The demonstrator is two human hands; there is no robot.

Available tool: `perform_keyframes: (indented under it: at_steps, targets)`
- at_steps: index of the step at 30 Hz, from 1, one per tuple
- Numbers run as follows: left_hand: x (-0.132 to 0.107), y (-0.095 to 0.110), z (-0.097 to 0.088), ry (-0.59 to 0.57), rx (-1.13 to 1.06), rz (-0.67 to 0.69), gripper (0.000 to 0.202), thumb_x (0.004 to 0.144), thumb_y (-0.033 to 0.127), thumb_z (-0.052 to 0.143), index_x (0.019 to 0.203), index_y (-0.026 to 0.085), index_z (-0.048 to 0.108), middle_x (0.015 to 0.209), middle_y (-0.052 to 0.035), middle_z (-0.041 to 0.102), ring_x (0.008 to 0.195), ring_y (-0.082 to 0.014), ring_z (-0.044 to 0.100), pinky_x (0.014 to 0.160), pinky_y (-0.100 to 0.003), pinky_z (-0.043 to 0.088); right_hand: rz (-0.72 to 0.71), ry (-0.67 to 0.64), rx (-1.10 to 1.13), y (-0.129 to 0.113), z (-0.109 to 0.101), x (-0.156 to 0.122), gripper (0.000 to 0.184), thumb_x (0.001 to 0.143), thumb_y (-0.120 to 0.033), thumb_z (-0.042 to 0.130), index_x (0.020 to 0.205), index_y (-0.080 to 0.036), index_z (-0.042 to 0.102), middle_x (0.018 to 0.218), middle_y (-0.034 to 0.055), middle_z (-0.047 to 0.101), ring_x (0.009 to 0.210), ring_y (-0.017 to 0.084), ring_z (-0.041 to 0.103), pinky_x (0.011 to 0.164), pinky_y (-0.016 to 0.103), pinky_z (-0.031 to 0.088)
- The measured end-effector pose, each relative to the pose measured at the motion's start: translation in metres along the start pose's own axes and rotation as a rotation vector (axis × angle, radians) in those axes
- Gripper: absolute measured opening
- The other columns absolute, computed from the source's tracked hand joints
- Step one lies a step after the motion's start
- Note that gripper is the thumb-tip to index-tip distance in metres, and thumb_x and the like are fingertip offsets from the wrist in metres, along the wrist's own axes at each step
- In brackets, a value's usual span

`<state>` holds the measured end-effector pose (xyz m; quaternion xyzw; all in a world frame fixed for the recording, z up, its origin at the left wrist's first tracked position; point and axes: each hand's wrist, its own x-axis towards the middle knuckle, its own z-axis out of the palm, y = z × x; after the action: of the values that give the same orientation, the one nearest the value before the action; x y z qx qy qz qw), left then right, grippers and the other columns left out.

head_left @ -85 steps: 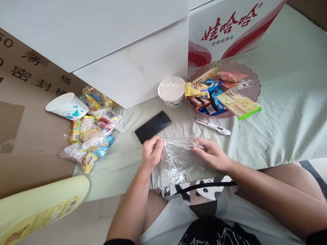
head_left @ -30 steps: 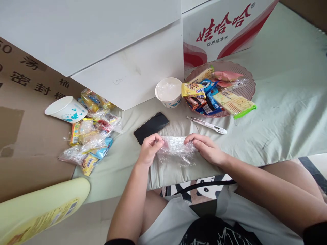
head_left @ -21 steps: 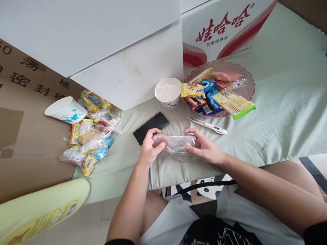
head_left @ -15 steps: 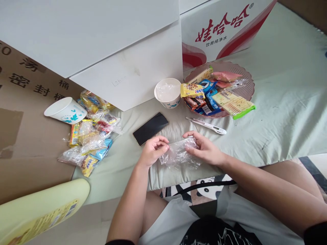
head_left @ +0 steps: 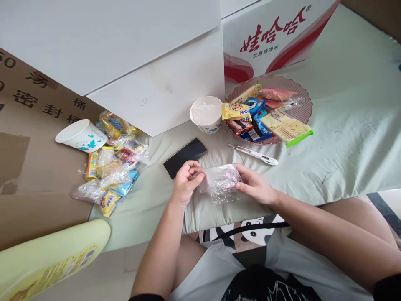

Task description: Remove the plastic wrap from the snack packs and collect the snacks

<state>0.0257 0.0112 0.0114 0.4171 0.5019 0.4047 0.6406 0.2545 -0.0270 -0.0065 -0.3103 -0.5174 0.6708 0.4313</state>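
Observation:
A crinkled clear plastic wrapper (head_left: 219, 180) is stretched between my two hands, just above the cloth. My left hand (head_left: 187, 180) pinches its left end between thumb and fingers. At the right end, my right hand (head_left: 255, 184) grips the film with its thumb in front and fingers behind. Beyond my left hand lies a black phone (head_left: 184, 158). Past my right hand rests a white digital thermometer (head_left: 254, 154). A paper cup (head_left: 206, 115) with clear plastic inside stands behind the phone.
At the back right, a pink ribbed plate (head_left: 305, 98) holds several wrapped snacks. On the left, a tilted paper cup (head_left: 82, 136) leans by a pile of wrappers (head_left: 115, 167). Cardboard boxes (head_left: 169, 83) line the back. A pale yellow container (head_left: 62, 255) is at lower left.
My right hand has shifted its hold to the wrapper's right edge, and the film is spread flatter and slightly higher. My left hand keeps its grip.

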Motion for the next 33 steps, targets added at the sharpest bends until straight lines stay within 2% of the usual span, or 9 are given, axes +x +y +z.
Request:
perform_keyframes:
  at_steps: [5, 8, 14, 25, 30, 33]
  targets:
    - [0.000, -0.002, 0.002, -0.078, 0.227, 0.012, 0.033, 0.066, 0.035, 0.085, 0.085, 0.018, 0.063, 0.076, -0.0014, 0.069, 0.066, -0.0116, 0.061, 0.062, -0.022, 0.045, 0.001, 0.074, 0.009, 0.004, -0.002, -0.003, 0.048, 0.091, -0.066, 0.057, 0.102, -0.020, 0.065, 0.090, 0.0042, 0.063, 0.082, 0.019, 0.059, 0.077, 0.032, 0.050]
    - [0.000, -0.003, 0.003, -0.131, 0.312, 0.017, 0.031, 0.067, 0.036, 0.083, 0.081, 0.017, 0.064, 0.075, -0.0024, 0.068, 0.068, -0.0130, 0.062, 0.063, -0.023, 0.046, 0.018, 0.097, 0.031, 0.007, -0.002, -0.006, 0.050, 0.092, -0.067, 0.053, 0.103, -0.021, 0.067, 0.092, 0.0046, 0.064, 0.082, 0.020, 0.058, 0.078, 0.033, 0.049]
    - [-0.001, -0.003, 0.001, -0.111, 0.315, 0.034, 0.035, 0.071, 0.041, 0.082, 0.090, 0.017, 0.065, 0.079, -0.0028, 0.068, 0.070, -0.0132, 0.063, 0.065, -0.023, 0.047, -0.015, 0.052, -0.085, 0.006, -0.002, -0.003, 0.051, 0.093, -0.067, 0.050, 0.097, -0.018, 0.066, 0.088, 0.0050, 0.064, 0.082, 0.019, 0.058, 0.077, 0.032, 0.048]
    - [-0.001, -0.003, 0.003, -0.119, 0.357, 0.037, 0.033, 0.073, 0.042, 0.081, 0.090, 0.018, 0.066, 0.078, -0.0026, 0.067, 0.071, -0.0143, 0.062, 0.064, -0.024, 0.047, -0.006, -0.023, -0.207, -0.004, -0.002, -0.002, 0.051, 0.096, -0.066, 0.046, 0.089, -0.018, 0.061, 0.080, 0.0045, 0.061, 0.074, 0.018, 0.056, 0.070, 0.031, 0.048]
    - [-0.007, -0.006, 0.008, -0.172, 0.588, 0.114, 0.018, 0.084, 0.034, 0.070, 0.092, 0.019, 0.067, 0.079, -0.0027, 0.070, 0.070, -0.0151, 0.064, 0.064, -0.025, 0.047, -0.006, -0.028, -0.232, -0.004, 0.000, -0.002, 0.049, 0.098, -0.063, 0.045, 0.087, -0.017, 0.060, 0.079, 0.0038, 0.060, 0.071, 0.016, 0.055, 0.067, 0.029, 0.045]
    - [-0.011, -0.006, 0.015, -0.218, 0.751, 0.187, 0.010, 0.088, 0.028, 0.063, 0.091, 0.020, 0.068, 0.079, -0.0027, 0.072, 0.072, -0.0160, 0.067, 0.067, -0.026, 0.048, 0.004, -0.019, -0.321, -0.003, 0.003, -0.003, 0.045, 0.100, -0.057, 0.044, 0.084, -0.017, 0.057, 0.074, 0.0013, 0.056, 0.066, 0.014, 0.051, 0.063, 0.027, 0.042]
